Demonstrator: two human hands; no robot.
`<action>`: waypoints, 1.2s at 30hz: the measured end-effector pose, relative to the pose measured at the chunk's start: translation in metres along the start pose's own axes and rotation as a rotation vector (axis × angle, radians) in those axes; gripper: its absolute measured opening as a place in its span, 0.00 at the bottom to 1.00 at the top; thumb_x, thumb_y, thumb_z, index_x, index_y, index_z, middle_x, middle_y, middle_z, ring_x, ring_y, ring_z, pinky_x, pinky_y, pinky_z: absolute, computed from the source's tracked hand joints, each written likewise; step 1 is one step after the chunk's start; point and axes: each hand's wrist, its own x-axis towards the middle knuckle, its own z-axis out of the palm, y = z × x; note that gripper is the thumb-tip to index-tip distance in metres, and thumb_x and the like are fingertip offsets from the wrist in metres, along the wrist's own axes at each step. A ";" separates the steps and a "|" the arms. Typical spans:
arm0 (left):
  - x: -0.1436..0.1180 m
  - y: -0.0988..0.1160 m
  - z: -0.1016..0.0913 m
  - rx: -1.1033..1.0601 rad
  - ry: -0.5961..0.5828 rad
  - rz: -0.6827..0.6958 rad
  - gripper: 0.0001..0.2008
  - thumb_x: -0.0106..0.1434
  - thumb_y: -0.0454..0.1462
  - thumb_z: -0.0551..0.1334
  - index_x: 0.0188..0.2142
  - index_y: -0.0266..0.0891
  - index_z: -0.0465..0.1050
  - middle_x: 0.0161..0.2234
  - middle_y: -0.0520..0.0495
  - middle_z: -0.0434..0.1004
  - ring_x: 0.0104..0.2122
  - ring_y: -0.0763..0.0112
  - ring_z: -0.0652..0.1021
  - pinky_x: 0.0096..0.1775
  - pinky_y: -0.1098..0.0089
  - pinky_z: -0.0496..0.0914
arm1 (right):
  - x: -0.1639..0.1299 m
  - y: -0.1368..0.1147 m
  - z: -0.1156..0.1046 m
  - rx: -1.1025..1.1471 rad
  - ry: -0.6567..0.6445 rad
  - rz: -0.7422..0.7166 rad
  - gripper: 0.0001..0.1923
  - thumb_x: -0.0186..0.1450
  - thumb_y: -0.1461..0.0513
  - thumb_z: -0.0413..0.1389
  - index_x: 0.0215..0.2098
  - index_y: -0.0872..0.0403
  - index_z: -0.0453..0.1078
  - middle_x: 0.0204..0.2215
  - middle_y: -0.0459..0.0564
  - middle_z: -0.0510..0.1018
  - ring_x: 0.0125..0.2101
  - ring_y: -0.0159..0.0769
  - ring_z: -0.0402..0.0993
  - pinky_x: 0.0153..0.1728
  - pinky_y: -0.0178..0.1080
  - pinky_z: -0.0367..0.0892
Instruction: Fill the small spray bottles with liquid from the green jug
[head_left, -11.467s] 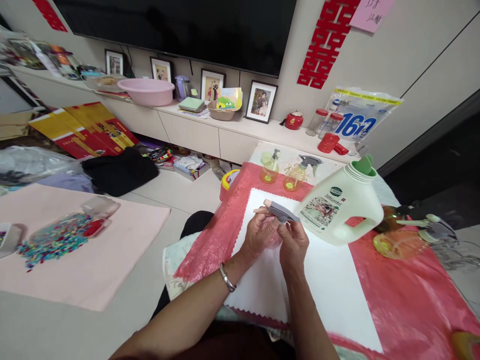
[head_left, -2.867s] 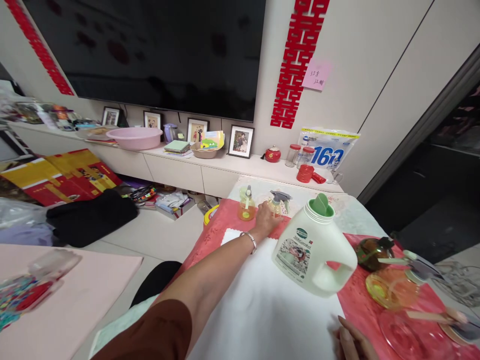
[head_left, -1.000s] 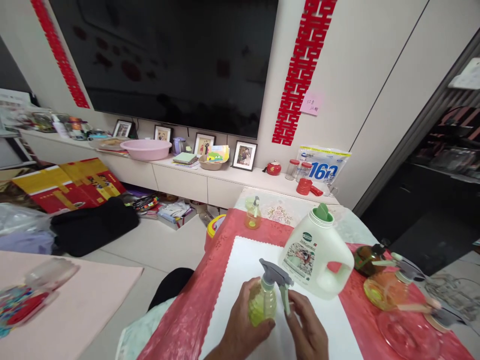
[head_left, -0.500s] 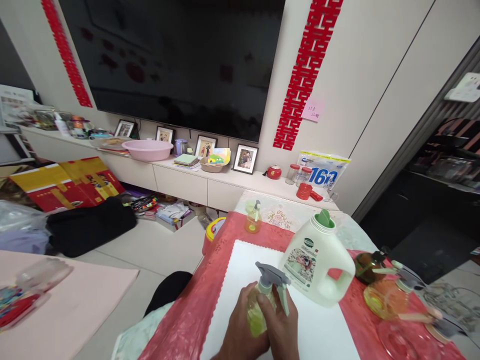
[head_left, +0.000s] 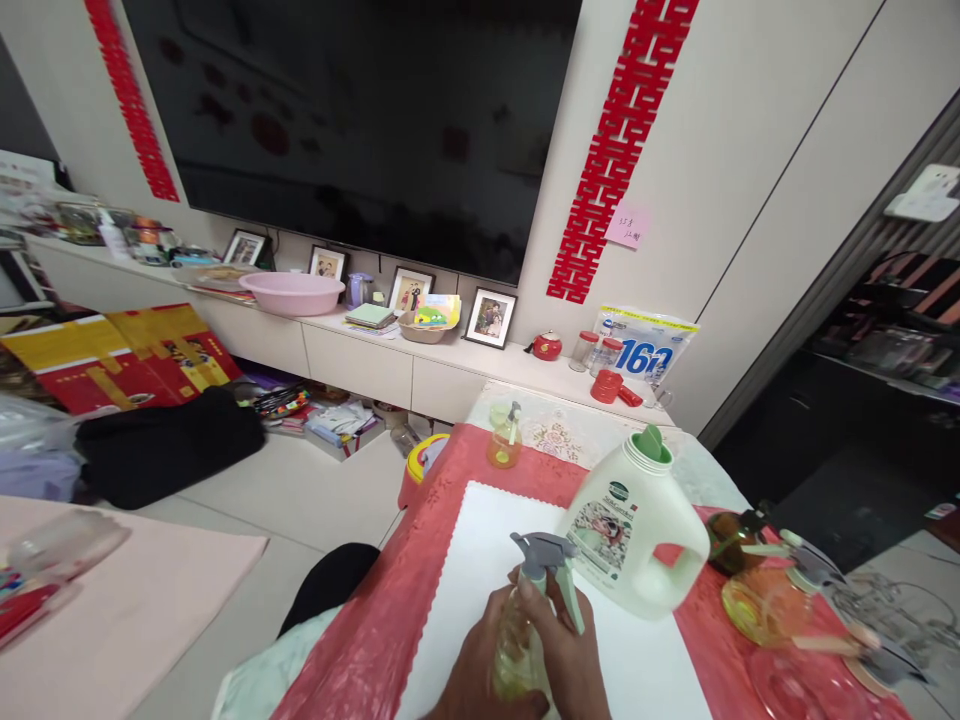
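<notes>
Two hands close around a small spray bottle at the near edge of the desk.

The left hand (head_left: 480, 670) wraps the yellow-green spray bottle (head_left: 517, 640) by its body while the right hand (head_left: 566, 655) closes its grip on the neck, just under the grey trigger head (head_left: 546, 552); the bottle stands upright over the white mat (head_left: 480, 540). It looks light, thin-walled plastic, smooth and likely slippery if wet, so the narrow neck seems the surest hold. Just behind stands a white detergent jug (head_left: 637, 545) with a green cap, its label too small to read. Further back a second small sprayer (head_left: 504, 440) sits on the red cloth (head_left: 420, 590). On the far shelf a bag (head_left: 645, 345) reads "160"; a pink note's (head_left: 627, 226) writing is illegible.
</notes>
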 end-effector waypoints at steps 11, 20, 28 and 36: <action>0.001 -0.001 0.002 -0.094 -0.016 0.002 0.46 0.45 0.62 0.72 0.58 0.44 0.65 0.46 0.39 0.75 0.44 0.50 0.77 0.48 0.51 0.72 | 0.019 0.034 -0.013 0.051 0.040 -0.046 0.34 0.58 0.43 0.67 0.52 0.57 0.71 0.48 0.55 0.75 0.45 0.43 0.74 0.47 0.37 0.73; 0.003 0.002 0.001 -0.141 -0.029 -0.001 0.49 0.44 0.66 0.69 0.59 0.45 0.63 0.48 0.38 0.74 0.45 0.50 0.77 0.47 0.53 0.73 | 0.025 0.029 -0.016 0.273 0.072 0.046 0.53 0.53 0.47 0.72 0.69 0.55 0.56 0.56 0.57 0.71 0.59 0.51 0.66 0.54 0.41 0.72; 0.003 0.001 0.000 -0.126 -0.048 -0.023 0.51 0.43 0.68 0.69 0.59 0.44 0.62 0.49 0.37 0.74 0.46 0.48 0.77 0.48 0.52 0.72 | 0.024 0.035 -0.017 0.233 -0.031 -0.026 0.48 0.54 0.49 0.73 0.66 0.53 0.61 0.56 0.57 0.71 0.56 0.49 0.70 0.50 0.41 0.74; 0.005 0.000 0.002 -0.198 -0.068 0.055 0.50 0.43 0.67 0.70 0.59 0.46 0.63 0.50 0.36 0.74 0.48 0.45 0.77 0.49 0.49 0.72 | 0.026 0.024 -0.022 0.244 -0.087 -0.050 0.49 0.60 0.51 0.69 0.71 0.50 0.51 0.62 0.54 0.64 0.60 0.44 0.66 0.60 0.40 0.65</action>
